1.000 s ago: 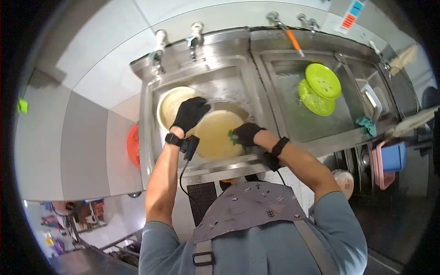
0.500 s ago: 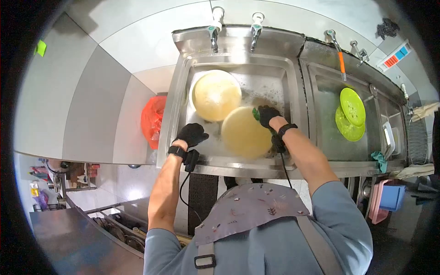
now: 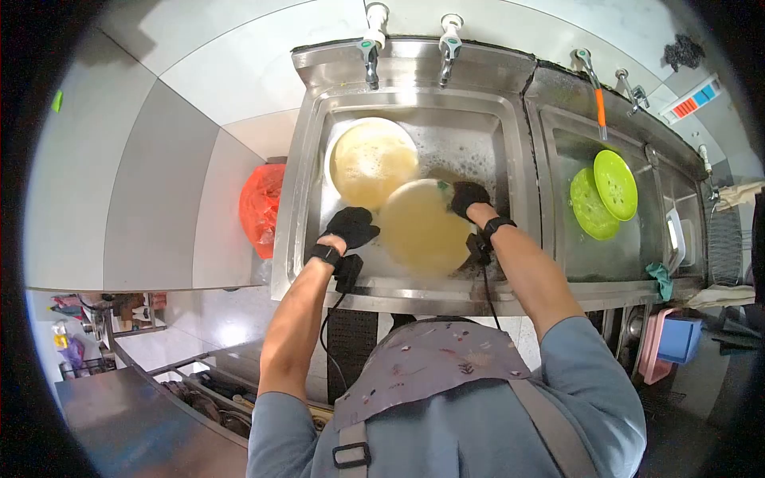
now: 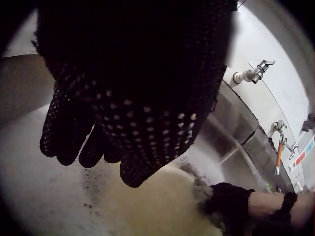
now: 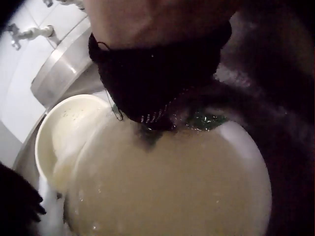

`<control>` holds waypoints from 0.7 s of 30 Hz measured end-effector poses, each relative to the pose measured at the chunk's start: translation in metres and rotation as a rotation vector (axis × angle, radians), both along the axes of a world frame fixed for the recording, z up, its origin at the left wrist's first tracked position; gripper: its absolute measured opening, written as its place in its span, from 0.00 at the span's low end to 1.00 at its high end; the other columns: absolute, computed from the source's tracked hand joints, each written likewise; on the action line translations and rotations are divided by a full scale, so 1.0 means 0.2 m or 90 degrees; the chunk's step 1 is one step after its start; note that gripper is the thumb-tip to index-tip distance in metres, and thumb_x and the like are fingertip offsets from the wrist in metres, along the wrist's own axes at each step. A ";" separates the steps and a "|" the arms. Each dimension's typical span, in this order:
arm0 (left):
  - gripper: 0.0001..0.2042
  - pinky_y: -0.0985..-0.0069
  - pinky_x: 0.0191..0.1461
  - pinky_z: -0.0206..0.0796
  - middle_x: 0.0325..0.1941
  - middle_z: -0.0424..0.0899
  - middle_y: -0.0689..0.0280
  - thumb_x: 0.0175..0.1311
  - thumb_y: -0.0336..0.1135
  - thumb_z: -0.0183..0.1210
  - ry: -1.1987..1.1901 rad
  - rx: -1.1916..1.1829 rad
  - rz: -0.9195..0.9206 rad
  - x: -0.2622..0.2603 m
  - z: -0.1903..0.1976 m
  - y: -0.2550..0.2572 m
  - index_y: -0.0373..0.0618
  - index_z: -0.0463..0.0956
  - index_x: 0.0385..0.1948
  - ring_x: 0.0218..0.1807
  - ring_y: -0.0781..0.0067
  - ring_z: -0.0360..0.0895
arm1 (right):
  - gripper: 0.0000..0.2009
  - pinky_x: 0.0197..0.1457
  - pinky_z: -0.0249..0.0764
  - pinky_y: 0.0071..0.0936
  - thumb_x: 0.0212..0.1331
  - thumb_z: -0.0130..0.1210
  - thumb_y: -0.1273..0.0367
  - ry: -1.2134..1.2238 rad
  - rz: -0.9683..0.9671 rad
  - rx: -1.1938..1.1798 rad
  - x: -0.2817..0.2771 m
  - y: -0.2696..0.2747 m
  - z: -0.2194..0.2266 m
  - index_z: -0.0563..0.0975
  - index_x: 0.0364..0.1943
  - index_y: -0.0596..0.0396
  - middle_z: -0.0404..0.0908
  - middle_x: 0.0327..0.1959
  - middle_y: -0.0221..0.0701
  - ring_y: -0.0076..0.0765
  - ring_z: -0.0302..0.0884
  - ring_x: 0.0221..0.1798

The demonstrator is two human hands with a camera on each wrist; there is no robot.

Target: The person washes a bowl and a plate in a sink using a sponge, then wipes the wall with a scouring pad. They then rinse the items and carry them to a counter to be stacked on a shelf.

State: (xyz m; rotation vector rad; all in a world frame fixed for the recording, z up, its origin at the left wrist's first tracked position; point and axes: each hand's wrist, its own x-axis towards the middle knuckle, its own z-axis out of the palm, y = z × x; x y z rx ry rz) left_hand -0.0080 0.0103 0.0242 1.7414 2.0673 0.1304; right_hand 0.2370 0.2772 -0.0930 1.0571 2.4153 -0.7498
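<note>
A large pale round dish point(image 3: 422, 231) lies in the left sink, its face covered in cloudy yellowish water. My right hand point(image 3: 470, 199), in a black glove, is at its upper right rim and grips a green scouring pad point(image 5: 204, 120), mostly hidden under the glove. At the dish's left side is my left hand point(image 3: 352, 227), gloved too and holding nothing. Its dotted fingers point(image 4: 133, 172) hang loosely curled in the left wrist view. Behind the dish stands a cream bowl point(image 3: 373, 159) of foamy liquid, their rims overlapping in the head view.
Two taps point(image 3: 370, 60) rise behind the left sink point(image 3: 470, 111). In the right sink point(image 3: 574, 255), two lime green plates point(image 3: 615, 185) overlap in water, below an orange-ended tap point(image 3: 599, 103). A red plastic bag point(image 3: 261, 209) hangs left of the sinks.
My left hand has left the cream bowl, come back to the front left, then shifted right to the dish. My right hand has moved the pad up to the dish's far right rim.
</note>
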 end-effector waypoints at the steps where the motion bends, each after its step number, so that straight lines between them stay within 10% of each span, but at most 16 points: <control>1: 0.21 0.57 0.54 0.70 0.44 0.84 0.52 0.54 0.52 0.59 0.000 0.003 -0.003 -0.01 -0.01 0.03 0.42 0.83 0.37 0.49 0.48 0.79 | 0.27 0.70 0.57 0.36 0.66 0.45 0.52 0.019 0.013 0.031 -0.02 -0.04 0.11 0.64 0.66 0.46 0.58 0.71 0.37 0.41 0.56 0.71; 3: 0.21 0.57 0.54 0.70 0.42 0.85 0.52 0.52 0.51 0.60 -0.020 -0.012 0.010 0.00 -0.01 0.08 0.42 0.82 0.39 0.48 0.48 0.80 | 0.18 0.56 0.73 0.42 0.59 0.52 0.60 0.099 0.066 0.152 -0.10 -0.18 0.42 0.79 0.51 0.50 0.78 0.56 0.45 0.53 0.77 0.55; 7: 0.27 0.60 0.58 0.70 0.49 0.83 0.50 0.55 0.52 0.62 -0.003 0.016 0.042 0.03 -0.04 0.15 0.40 0.78 0.49 0.52 0.48 0.79 | 0.09 0.45 0.76 0.45 0.54 0.52 0.69 0.343 0.181 0.330 -0.11 -0.31 0.58 0.80 0.37 0.52 0.81 0.36 0.45 0.53 0.81 0.39; 14: 0.25 0.60 0.58 0.68 0.55 0.79 0.49 0.52 0.34 0.55 -0.375 0.081 0.023 0.09 -0.04 0.24 0.48 0.73 0.58 0.57 0.47 0.76 | 0.11 0.44 0.76 0.45 0.52 0.54 0.71 0.356 0.194 0.239 -0.07 -0.35 0.74 0.79 0.40 0.52 0.80 0.40 0.44 0.54 0.80 0.41; 21: 0.18 0.57 0.53 0.72 0.44 0.83 0.48 0.54 0.32 0.50 -0.205 0.060 0.085 0.13 -0.09 0.31 0.48 0.80 0.47 0.48 0.44 0.80 | 0.14 0.50 0.75 0.46 0.54 0.54 0.66 0.255 0.069 0.203 -0.06 -0.28 0.62 0.78 0.44 0.54 0.80 0.44 0.47 0.56 0.79 0.48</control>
